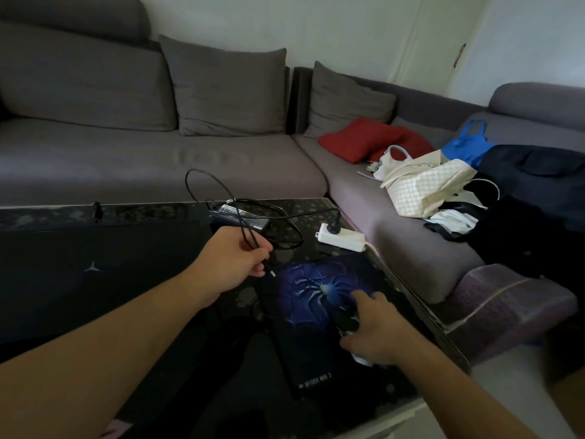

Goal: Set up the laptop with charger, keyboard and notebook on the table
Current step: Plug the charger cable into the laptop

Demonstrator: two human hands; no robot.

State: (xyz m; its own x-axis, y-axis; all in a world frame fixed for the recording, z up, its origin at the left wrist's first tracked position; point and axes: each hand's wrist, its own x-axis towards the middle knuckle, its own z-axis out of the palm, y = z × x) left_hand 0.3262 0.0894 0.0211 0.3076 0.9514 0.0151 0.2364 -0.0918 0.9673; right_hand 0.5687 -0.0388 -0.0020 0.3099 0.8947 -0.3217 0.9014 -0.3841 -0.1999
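Pinching the limp, light cable (245, 228) just behind its plug, your left hand (235, 256) holds it near the charger brick (239, 215) beyond, while your right hand (375, 332) grips something dark over the notebook (311, 315).

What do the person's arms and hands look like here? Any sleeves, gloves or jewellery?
Both forearms are bare right up to the frame edge, with no sleeves showing. The left hand and right hand wear no gloves. No watch, bracelet or ring is visible, though the dim, slightly blurred picture could hide a thin one.
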